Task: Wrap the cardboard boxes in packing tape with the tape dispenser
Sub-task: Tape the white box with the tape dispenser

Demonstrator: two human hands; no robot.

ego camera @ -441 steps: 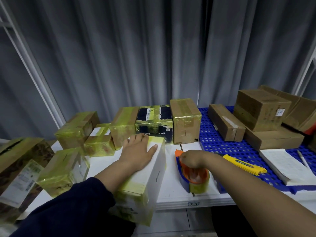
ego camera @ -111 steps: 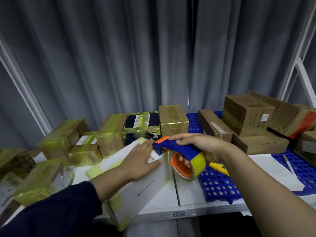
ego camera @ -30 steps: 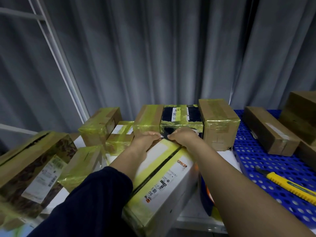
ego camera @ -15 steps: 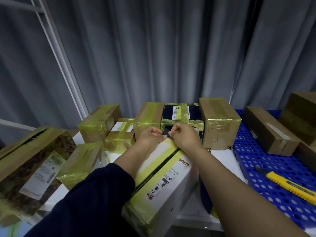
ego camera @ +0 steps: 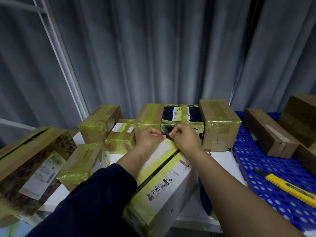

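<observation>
A long white box (ego camera: 164, 185) lies at lower centre, running diagonally away from the camera, its near end overhanging the surface's front edge. Strips of yellow tape (ego camera: 164, 156) run along its top and band its near end; a barcode label faces up. At its far end, the left hand (ego camera: 148, 137) and right hand (ego camera: 186, 137) pinch the tape with curled fingers. Behind stands a row of five yellow-taped boxes (ego camera: 218, 124), one of them dark. Two more taped boxes (ego camera: 80, 165) sit at lower left. Plain brown untaped boxes (ego camera: 268, 132) lie at the right edge. The blue tape dispenser (ego camera: 204, 197) stands just right of the white box, mostly hidden by the forearm.
</observation>
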